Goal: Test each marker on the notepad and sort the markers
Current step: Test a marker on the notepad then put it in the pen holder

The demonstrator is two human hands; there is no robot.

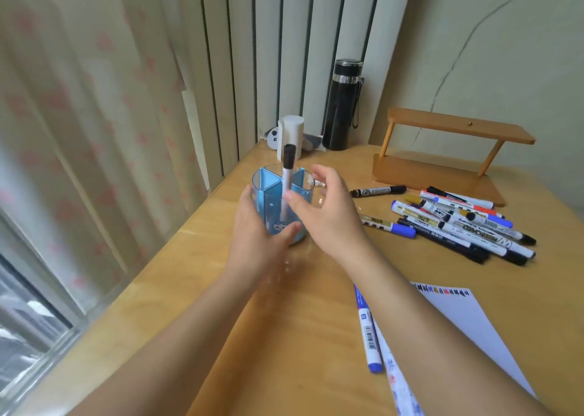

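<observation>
Hands meet over a light wooden worktop (pixel 177 289), seen from the head of the person doing the task. The left hand (pixel 259 226) grips the near side of a round, see-through blue plastic pen holder (pixel 268 190), which blue walls split into compartments; the thumb wraps across its front. A white-barrelled marker with a black cap (pixel 288 175) stands upright in one compartment, cap up, rising well above the rim. The right hand (pixel 328 210) hovers just beside it, fingers loosely spread and holding nothing. Its thumb tip is at the barrel, but whether it touches cannot be told.

To the right, well apart from the holder, a loose pile of markers (pixel 461 222) with blue, black, red and yellow caps lies on the worktop. One blue-capped white marker (pixel 368 333) lies alone nearer the person, beside a white paper notepad (pixel 458 311) with coloured scribbles along its top edge. At the back stand a black flask (pixel 343 105) and a small wooden shelf (pixel 442 150).

Sorting looks barely begun. The tall marker probably makes the light holder top-heavy, so a brush from the right hand as it pulls away could tip it if the left hand lets go early. Round markers in the pile may roll when one is drawn out.
</observation>
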